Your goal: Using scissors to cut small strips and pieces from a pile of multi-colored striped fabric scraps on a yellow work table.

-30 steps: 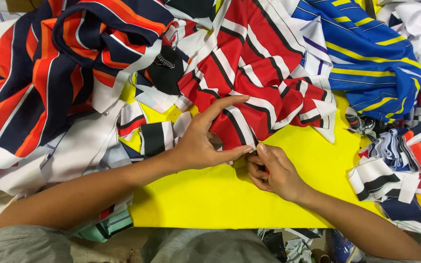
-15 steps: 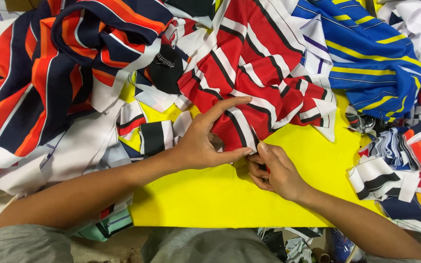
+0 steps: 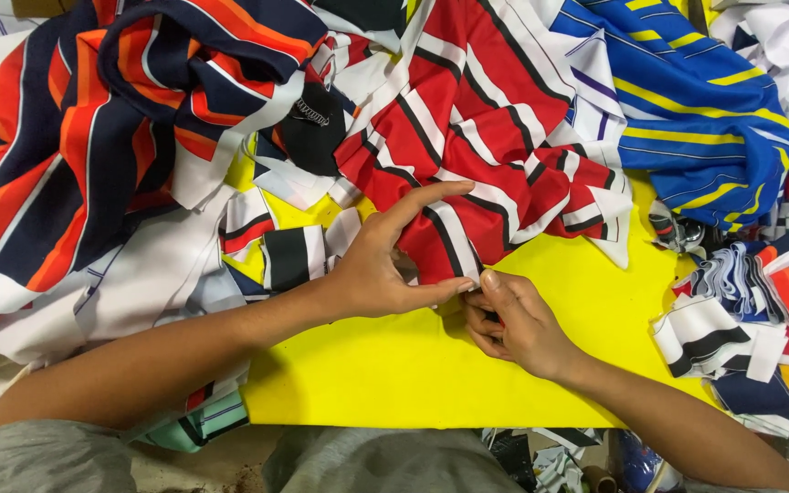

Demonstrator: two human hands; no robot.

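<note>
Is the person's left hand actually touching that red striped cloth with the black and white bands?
Touching. The head view shows the left hand lying flat on the red, black and white striped cloth, thumb pinching its lower edge beside the right hand.

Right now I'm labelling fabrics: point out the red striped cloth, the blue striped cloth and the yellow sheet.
red striped cloth (image 3: 468,137), head view, middle fold
blue striped cloth (image 3: 687,119), head view, centre
yellow sheet (image 3: 394,374), head view, bare part

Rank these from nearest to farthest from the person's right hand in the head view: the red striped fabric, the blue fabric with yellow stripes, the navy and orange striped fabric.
1. Red striped fabric with white and black bands: touching the right hand, just above it.
2. Blue fabric with yellow stripes: upper right.
3. Navy and orange striped fabric: far upper left.
</note>
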